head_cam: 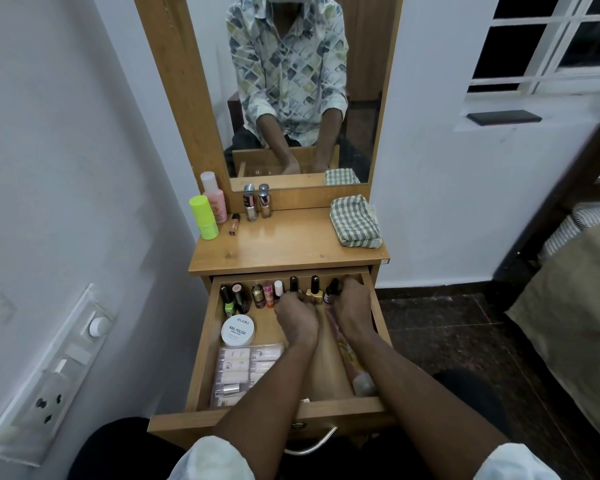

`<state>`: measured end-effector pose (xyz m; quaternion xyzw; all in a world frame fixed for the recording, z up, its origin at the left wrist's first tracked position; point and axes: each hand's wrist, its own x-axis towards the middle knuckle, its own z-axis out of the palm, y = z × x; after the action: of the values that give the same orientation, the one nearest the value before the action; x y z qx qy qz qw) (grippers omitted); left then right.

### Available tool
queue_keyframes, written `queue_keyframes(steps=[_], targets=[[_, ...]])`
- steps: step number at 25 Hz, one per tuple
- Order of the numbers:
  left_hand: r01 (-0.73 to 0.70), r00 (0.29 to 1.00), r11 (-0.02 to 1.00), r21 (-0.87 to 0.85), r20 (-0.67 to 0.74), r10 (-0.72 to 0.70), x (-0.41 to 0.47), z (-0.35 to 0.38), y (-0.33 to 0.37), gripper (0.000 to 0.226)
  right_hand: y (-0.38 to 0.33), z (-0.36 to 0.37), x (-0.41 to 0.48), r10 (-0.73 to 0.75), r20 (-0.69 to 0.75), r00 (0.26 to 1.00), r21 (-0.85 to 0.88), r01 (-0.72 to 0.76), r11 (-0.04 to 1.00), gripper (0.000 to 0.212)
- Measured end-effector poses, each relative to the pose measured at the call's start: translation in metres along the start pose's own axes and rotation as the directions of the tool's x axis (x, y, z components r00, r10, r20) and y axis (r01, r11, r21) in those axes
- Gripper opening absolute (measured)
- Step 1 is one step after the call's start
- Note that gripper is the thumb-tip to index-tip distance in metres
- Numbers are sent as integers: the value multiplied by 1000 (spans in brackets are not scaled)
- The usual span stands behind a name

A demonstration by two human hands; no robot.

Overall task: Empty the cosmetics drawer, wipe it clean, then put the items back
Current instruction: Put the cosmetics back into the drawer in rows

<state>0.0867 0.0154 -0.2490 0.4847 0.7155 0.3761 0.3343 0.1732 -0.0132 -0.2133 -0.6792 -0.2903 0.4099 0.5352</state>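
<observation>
Both our hands reach toward 12 o'clock, where upright polish bottles (257, 296) line the drawer's (207, 341) back wall from 9 to 3: left hand (297, 315) curls round a black-capped bottle (293, 284), right hand (352, 306) grips a dark bottle (333, 289) further toward 3.

We cannot see the fingertips of the left hand (297, 318) or the right hand (354, 313). Both curl down among the nail polish bottles (314, 287) at the back of the drawer (204, 355), and we cannot tell whether either grips one. The bottle labels are too small to read. The left forearm covers part of the clear packet of tubes (239, 372). The right forearm hides most of a long pinkish item (347, 351) we cannot name. The drawer handle (312, 445) shows only between the arms. The window (551, 39) and the bed (575, 306) run off the right edge.
</observation>
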Motion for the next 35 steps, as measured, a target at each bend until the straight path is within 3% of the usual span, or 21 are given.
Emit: queue_keyframes(steps=[7, 10, 12, 16, 19, 21, 23, 25, 27, 30, 35], targets=[[42, 998, 999, 8, 38, -42, 7, 5, -7, 13, 0, -1, -1, -58, -5, 998, -105, 57, 993, 22], [80, 994, 996, 30, 69, -82, 3, 0, -3, 12, 3, -3, 7, -214, -77, 974, -432, 161, 887, 14], [92, 984, 993, 72, 147, -102, -1, -1, -2, 11, 5, -3, 11, -308, -84, 948, -555, 212, 805, 17], [62, 937, 996, 65, 339, -80, -1, 2, -6, 14, 0, -7, 5, -343, -74, 936, -562, 245, 790, 18], [12, 932, 996, 92, 359, -45, -2, -11, -3, 15, -12, -7, -5, -472, -20, 881, -591, 371, 716, 24], [-55, 966, 988, 147, 259, 15, -4, -26, 6, 15, -23, 0, -14, -595, 98, 798, -539, 545, 642, 17], [-105, 994, 988, 114, 43, 100, -7, -49, 20, 17, -38, 15, -19, -669, 193, 718, -456, 669, 587, 13], [-141, 981, 989, -47, -143, 133, -4, -74, 40, 16, -55, 37, -12, -674, 185, 715, -379, 685, 622, 16], [-222, 953, 965, -142, -241, 184, 15, -90, 55, 12, -70, 61, 6, -615, 182, 767, -342, 636, 692, 25], [-285, 928, 955, -85, -274, 252, 63, -95, 67, 19, -85, 92, 35, -519, 233, 822, -353, 569, 743, 32], [-312, 924, 950, 20, -228, 308, 120, -76, 79, 19, -91, 121, 68, -529, 214, 821, -328, 570, 753, 27]])
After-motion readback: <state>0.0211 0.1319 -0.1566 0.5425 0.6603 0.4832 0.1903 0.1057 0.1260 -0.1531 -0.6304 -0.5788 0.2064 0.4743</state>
